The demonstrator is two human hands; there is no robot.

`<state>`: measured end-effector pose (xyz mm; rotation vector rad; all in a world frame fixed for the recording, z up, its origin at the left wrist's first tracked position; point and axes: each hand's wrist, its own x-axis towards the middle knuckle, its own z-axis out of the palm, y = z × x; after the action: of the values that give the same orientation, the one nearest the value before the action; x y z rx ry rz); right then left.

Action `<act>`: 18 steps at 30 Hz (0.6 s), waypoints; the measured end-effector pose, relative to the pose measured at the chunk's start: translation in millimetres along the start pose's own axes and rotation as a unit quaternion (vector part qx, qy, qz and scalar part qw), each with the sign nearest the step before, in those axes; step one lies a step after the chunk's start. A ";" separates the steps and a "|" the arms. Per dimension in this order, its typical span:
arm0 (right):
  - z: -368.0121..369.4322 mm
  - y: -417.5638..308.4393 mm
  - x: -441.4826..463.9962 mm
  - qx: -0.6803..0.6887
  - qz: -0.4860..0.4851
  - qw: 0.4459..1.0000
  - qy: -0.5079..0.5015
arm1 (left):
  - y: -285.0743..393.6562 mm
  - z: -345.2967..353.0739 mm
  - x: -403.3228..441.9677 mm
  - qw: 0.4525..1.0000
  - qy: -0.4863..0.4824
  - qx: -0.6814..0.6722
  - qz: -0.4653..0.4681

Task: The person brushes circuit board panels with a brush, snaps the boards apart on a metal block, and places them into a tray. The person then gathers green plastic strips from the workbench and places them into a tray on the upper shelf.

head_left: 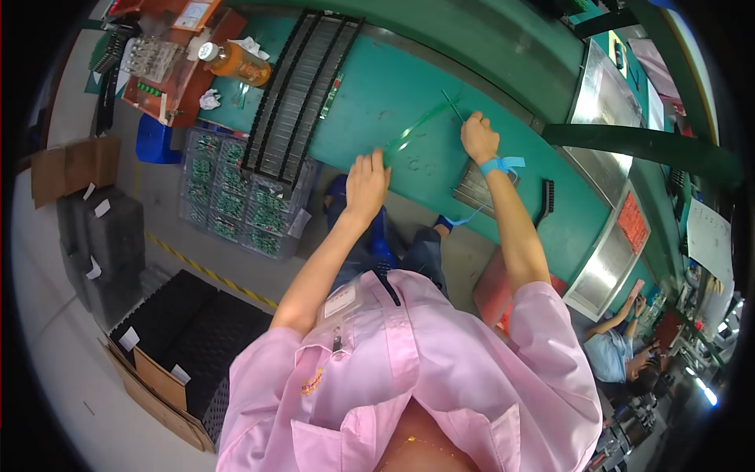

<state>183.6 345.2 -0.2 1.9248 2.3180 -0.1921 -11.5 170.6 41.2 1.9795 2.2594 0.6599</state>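
My left hand (368, 186) is closed at the near end of a long, shiny green strip (413, 135), which is blurred and stretches up and right above the green bench mat. My right hand (480, 138) is closed, and a thin dark-green stick (452, 105) juts up and left from its fingers. The strip's far end lies close to the stick; I cannot tell whether they touch. Around my right wrist is a blue wrist strap (502, 164) with a cord. Beneath that wrist a flat metal plate (470, 187) sits at the bench edge.
Left on the bench stands a black slotted rack (303, 94), a small green circuit board (331, 97) beside it. Behind are an orange-liquid bottle (245, 64) and a red-orange box (177, 86). Compartment trays (236, 193) hold circuit boards. A black brush (546, 199) lies right. Another person (613, 350) sits farther off.
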 end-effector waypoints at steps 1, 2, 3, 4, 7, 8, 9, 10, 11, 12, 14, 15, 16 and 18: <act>-4.6 -3.7 -3.6 0.015 0.006 1.000 -0.006 | -2.1 16.2 6.3 1.000 -0.002 -0.005 -0.002; -8.3 -6.6 -4.6 0.031 0.012 0.999 -0.010 | -3.2 30.3 13.4 0.998 -0.007 0.060 0.015; -12.8 -8.2 -6.2 0.046 0.017 0.999 -0.015 | -3.5 42.3 16.5 0.992 -0.012 0.125 0.031; -13.3 -7.1 -5.8 0.042 0.018 0.999 -0.017 | -2.3 46.5 20.5 0.992 -0.013 0.121 0.030; -12.6 -7.6 -1.3 0.001 -0.039 0.997 -0.061 | -5.4 50.4 28.6 0.989 -0.027 0.137 0.044; -12.5 -8.1 -0.4 -0.010 -0.059 0.995 -0.075 | -5.9 49.9 29.0 0.988 -0.032 0.145 0.048; -14.0 -8.0 0.4 -0.010 -0.061 0.995 -0.077 | -6.2 51.5 27.6 0.988 -0.033 0.146 0.046; -16.2 -6.4 0.3 -0.025 -0.075 0.996 -0.051 | -5.7 52.6 25.0 0.987 -0.033 0.151 0.040; -19.7 -4.7 0.9 -0.039 -0.088 0.995 -0.024 | -5.0 54.0 23.3 0.987 -0.032 0.156 0.034; -23.4 -3.3 2.2 -0.053 -0.100 0.994 0.005 | -4.4 55.7 23.1 0.986 -0.030 0.160 0.030; -30.5 -3.5 4.0 -0.068 -0.112 0.991 0.034 | -1.0 59.1 24.7 0.986 -0.027 0.165 0.026; -33.8 -4.1 3.2 0.065 -0.084 0.994 0.001 | 1.7 61.0 25.7 0.984 -0.017 0.176 0.024; -36.7 -4.8 0.4 0.198 -0.054 0.978 -0.033 | 4.2 62.4 25.9 0.982 -0.007 0.188 0.022; -42.0 -6.9 -8.8 0.449 0.009 0.888 -0.098 | 6.6 63.0 24.9 0.977 0.011 0.211 0.020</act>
<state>177.9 342.8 42.8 2.0758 2.2388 -1.6154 10.8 212.1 -7.8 2.2003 2.5487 0.2131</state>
